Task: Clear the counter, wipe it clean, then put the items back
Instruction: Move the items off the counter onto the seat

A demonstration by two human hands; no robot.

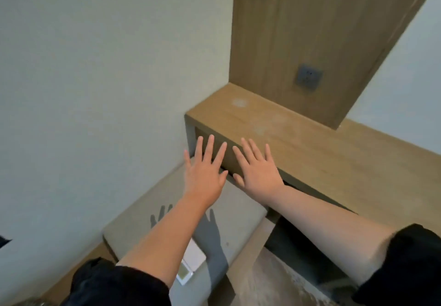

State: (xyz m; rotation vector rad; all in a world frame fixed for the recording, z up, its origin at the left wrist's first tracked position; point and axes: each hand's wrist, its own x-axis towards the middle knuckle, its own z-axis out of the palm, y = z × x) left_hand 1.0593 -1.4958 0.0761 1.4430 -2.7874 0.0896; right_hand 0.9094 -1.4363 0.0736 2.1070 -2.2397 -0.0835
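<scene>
Both hands, left hand (205, 174), right hand (259, 170), fingers spread, empty, before smudged counter (310, 143); socket (309, 77) behind

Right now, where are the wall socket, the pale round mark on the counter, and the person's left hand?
wall socket (309, 77), head view, centre of its grey faceplate.
pale round mark (239, 103), head view, its middle.
left hand (205, 169), head view, back of hand.

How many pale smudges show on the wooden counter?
2: one smudge near the back left by the wall, another fainter smudge nearer the front; the counter may carry fainter ones.
</scene>
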